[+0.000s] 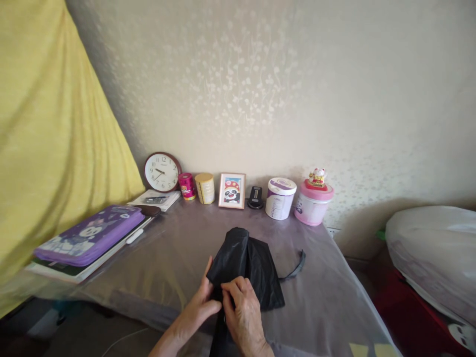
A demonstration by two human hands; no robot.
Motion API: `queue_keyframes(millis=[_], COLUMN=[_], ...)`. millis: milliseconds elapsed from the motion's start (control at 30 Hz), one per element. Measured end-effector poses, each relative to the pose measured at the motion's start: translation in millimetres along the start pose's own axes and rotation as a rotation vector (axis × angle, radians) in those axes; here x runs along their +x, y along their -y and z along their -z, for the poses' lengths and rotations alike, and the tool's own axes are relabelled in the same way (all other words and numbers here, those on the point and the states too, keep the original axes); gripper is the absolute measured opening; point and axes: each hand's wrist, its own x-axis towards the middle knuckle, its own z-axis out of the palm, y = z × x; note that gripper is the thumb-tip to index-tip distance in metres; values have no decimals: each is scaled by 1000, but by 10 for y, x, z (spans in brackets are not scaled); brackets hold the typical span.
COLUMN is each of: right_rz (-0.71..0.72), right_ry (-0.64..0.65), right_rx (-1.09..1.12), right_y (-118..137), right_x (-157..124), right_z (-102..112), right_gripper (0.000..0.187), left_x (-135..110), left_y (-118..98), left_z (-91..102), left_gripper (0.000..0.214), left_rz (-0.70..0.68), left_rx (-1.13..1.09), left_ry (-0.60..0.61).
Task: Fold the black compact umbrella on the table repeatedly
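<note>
A thin black pleated fabric piece (260,267), possibly nylon, stands partly folded over the table's near edge. Its loose panels fan out toward the right, and a narrow dark strap (295,267) curls off that side onto the table. My left hand (199,305) grips the fabric from the left, with its thumb in front and most fingers hidden behind. Just right of it, my right hand (242,310) is closed, thumb and fingertips pinching the folds near the middle. More black material hangs below the hands. What lies inside the folds is hidden.
Along the wall stand a clock (162,172), a pink tin (186,186), a yellow-lidded container (205,188), a panda picture frame (232,190), a black device (255,197) and two tubs (280,201). A purple case (89,235) lies left on books. A yellow curtain (55,124) hangs left.
</note>
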Motion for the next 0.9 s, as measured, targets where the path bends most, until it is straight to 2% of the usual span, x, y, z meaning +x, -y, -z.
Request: queue_keyframes(millis=[100,233,333,467,700,900], right_rz=[-4,-8,21,63,132,126], right_ry=[22,42,28,36,70,62], right_rx=[-43,-94,-97,-76,-30,-28], right_y=[22,56,68,89,163,183], right_x=[2,11,24,40,61,48], right_z=[3,9,15,29,70,63], right_gripper=[21,21,23,27,25,21], left_x=[51,96,108,136,178,230], left_y=[6,-103,-152,-78,53,189], left_z=[79,59,25,33,123,228], left_gripper=[84,75,64,54,56,66], left_rz=[48,144,147,123,149,139], left_rx=[-131,99,173,189,164,154], left_ry=[-49,-246,-313,-374,-414,-303])
